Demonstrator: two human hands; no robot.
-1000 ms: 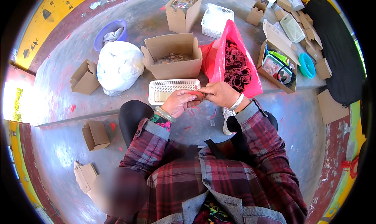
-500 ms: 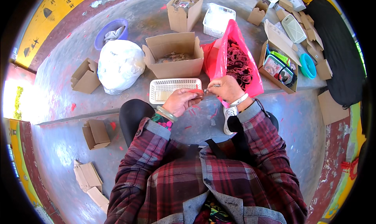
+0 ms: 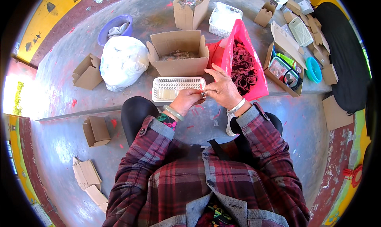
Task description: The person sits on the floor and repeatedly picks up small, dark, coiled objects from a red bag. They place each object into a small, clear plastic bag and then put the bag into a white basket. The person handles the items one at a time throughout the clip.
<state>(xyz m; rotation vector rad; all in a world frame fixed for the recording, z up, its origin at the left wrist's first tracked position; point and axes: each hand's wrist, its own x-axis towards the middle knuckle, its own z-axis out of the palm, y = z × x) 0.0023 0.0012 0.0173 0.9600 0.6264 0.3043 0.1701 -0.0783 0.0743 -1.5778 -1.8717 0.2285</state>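
My left hand [image 3: 186, 101] is closed, its thumb and forefinger pinching a small red strip [image 3: 201, 90] just past the front edge of a white plastic basket [image 3: 158, 95]. My right hand [image 3: 226, 91] meets it there. Its thumb and a finger are pinched at a tiny silvery piece [image 3: 204, 94] at the strip's end, while its other fingers fan upward. What the tiny piece is, I cannot make out. Close to my right hand stands a pink plastic bag [image 3: 260, 84], with many dark red and black looped bands [image 3: 243, 64] inside.
Behind the basket stands an open cardboard box [image 3: 178, 67] of small packed items. A white bag [image 3: 123, 64] sits to its left, near a purple basin [image 3: 104, 33]. At right are a box of odds and ends [image 3: 283, 82] and a turquoise basket [image 3: 313, 70]. A step edge [image 3: 87, 112] crosses the floor.
My right hand has opened its outer fingers and raised them, its thumb staying near the small piece. My left hand has turned slightly, covering more of the red strip. The view has shifted a little.
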